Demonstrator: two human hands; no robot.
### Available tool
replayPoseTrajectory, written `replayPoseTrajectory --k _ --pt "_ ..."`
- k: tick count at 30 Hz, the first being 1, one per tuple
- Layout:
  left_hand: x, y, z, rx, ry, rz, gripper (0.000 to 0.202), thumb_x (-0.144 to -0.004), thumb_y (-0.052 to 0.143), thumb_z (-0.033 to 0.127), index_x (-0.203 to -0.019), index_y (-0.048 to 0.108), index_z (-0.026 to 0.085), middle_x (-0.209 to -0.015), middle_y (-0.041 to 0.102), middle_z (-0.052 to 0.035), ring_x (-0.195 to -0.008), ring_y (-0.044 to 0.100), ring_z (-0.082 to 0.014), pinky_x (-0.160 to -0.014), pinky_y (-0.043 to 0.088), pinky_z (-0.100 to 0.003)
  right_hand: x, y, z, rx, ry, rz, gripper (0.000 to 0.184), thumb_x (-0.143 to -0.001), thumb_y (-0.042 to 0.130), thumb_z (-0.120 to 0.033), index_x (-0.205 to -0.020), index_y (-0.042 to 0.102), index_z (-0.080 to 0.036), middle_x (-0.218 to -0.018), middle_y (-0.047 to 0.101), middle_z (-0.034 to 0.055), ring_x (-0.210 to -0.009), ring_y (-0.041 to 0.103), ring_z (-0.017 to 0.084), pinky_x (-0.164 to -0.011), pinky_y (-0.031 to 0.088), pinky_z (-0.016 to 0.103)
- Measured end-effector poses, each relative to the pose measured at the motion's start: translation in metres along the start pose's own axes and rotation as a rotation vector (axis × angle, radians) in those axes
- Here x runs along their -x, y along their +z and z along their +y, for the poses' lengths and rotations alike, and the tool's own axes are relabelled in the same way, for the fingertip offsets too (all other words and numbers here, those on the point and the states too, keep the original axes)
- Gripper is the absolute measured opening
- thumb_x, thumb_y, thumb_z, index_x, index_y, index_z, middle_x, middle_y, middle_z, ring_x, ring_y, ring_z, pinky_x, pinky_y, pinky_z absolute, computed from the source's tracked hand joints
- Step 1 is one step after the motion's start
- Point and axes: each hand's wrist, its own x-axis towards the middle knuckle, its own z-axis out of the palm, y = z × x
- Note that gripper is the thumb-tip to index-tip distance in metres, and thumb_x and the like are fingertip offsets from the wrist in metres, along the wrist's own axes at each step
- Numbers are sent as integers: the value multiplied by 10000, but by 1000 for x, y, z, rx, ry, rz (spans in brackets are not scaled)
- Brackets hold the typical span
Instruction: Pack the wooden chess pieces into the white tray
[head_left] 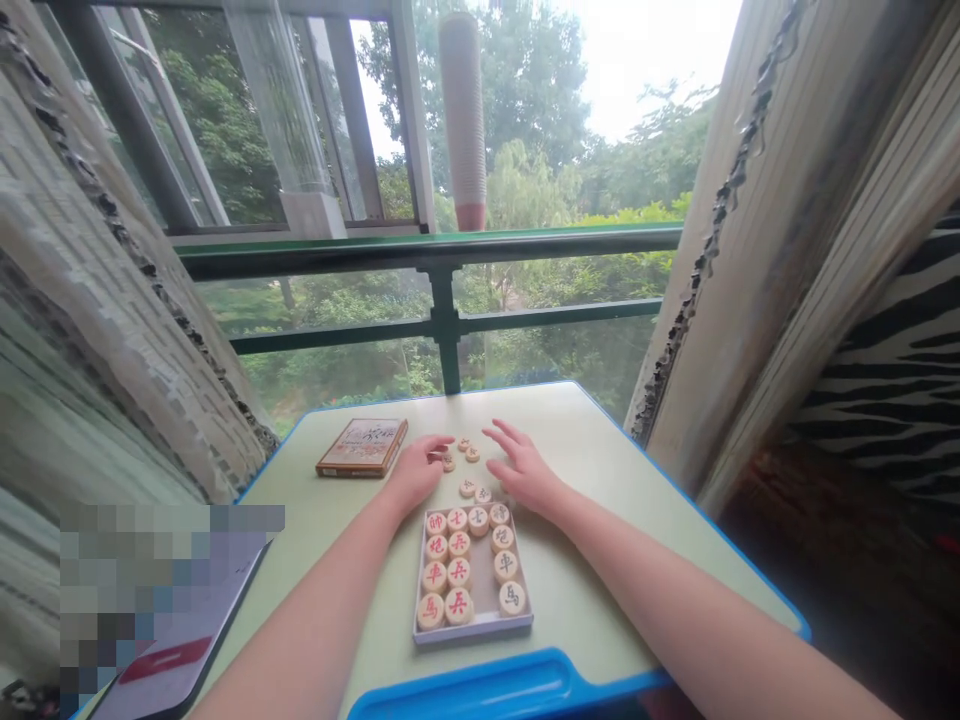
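Several loose round xiangqi pieces (468, 488) lie on the table just beyond a shallow white box tray (480, 632). On their left is my left hand (420, 468), fingers apart and slightly curled, its tips beside or touching one piece (448, 464). My right hand (526, 470) is on their right, its fingers spread and nothing held in it. Inside the tray, red-marked pieces (458, 573) fill two columns at the left. Dark-marked pieces (506, 567) line the right side, with a bare strip of tray between.
A flat box lid with printed picture (362, 447) rests at the table's left. The pale table (615, 540) has a blue rim and a blue recess (465, 690) in front. At lower left lies a dark-edged device (187, 640), partly pixelated. Curtains and a green railing (446, 325) surround the far side.
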Motion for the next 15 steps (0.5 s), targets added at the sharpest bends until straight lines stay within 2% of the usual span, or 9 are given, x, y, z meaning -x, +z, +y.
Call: replayPoseTrajectory --k 4,8,10,15 --pt "-1 -3 14 -18 -54 -64 567 -677 410 91 -1233 522 113 -1275 530 -105 -1154 495 -198 -1011 352 -311 -12 7 -6 124 33 -122 523 -801 481 -332 -1305 457 -195 -1386 410 72 -1241 372 254 -1056 246 409" --pt "0 -3 18 -105 -69 -141 521 -708 433 170 -1214 550 118 -1287 521 -107 -1244 393 -233 -1071 255 -348 -21 11 -11 146 67 -154 512 -812 450 -339 -1303 460 -192 -1262 548 57 -1143 440 255 -985 320 395" --pt "1 -2 14 -106 -34 -139 490 -718 451 195 -1189 572 139 -1259 546 -99 -1238 399 -235 -1067 263 -359 -21 12 -11 136 40 -132 502 -787 471 -285 -1282 482 -201 -1212 586 44 -1104 458 236 -960 341 364" --pt "1 1 6 -32 117 -157 395 -724 465 189 -1079 624 115 -1150 615 -103 -1069 549 -212 -972 397 -336 -19 12 -8 155 -39 -133 405 -749 511 -230 -1144 595 -204 -1141 628 29 -1026 486 227 -948 340 363"
